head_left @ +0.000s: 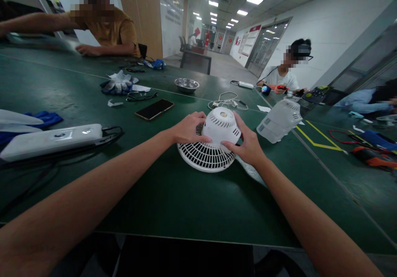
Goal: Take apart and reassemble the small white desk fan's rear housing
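Note:
A white motor housing (221,126) with slots sits on top of a round white fan grille (207,158), which lies face down on the green table (186,202). My left hand (192,129) grips the housing's left side, its thumb across the lower front. From the right, my right hand (246,142) holds the same housing, thumb at the front and fingers around the side. The fingertips behind the housing are partly hidden. To the right of it stands a translucent white plastic part (279,120) with labels. A pale flat thing (251,169) lies beneath my right wrist.
Left: white power strip (56,141), black phone (155,109), gloves (119,82). Beyond: metal bowl (186,85), white cable (228,102). Right: yellow tape (325,146), orange-black tool (374,157). People sit across the table and at far right.

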A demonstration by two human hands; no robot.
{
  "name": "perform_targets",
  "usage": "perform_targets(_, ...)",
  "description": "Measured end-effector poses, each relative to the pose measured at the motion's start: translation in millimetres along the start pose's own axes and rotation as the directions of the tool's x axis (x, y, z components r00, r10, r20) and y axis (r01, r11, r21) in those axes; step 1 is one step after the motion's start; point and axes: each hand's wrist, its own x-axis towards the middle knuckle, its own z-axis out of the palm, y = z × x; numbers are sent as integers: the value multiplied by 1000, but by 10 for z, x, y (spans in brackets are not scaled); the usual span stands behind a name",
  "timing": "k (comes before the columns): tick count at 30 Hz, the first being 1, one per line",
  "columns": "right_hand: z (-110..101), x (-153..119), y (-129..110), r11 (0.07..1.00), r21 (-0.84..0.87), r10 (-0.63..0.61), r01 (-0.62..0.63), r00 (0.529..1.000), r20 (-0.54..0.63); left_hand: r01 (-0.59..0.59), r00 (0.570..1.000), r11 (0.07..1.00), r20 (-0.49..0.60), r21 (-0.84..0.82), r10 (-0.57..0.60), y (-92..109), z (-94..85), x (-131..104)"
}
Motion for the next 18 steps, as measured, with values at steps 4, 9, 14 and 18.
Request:
perform_targets(4, 14, 0, -14, 997, -73, -24, 22, 999, -27, -13, 1000, 999, -15, 45, 14, -37, 25, -5)
perform_targets(9, 9, -47, -97, 997, 35, 63, -65, 996, 67, -39, 989, 989, -144, -140, 18, -43, 85, -33)
perform_targets(14, 23, -81, -120, 968, 209, 113, -138, 985, 130, -107, 990, 958, -120, -268, 77, 18, 133, -44)
perform_targets(18, 29, -73, -126, 953, 262, 117, -154, 982, 149, -114, 986, 973, -144, -203, 85, 33, 157, -34)
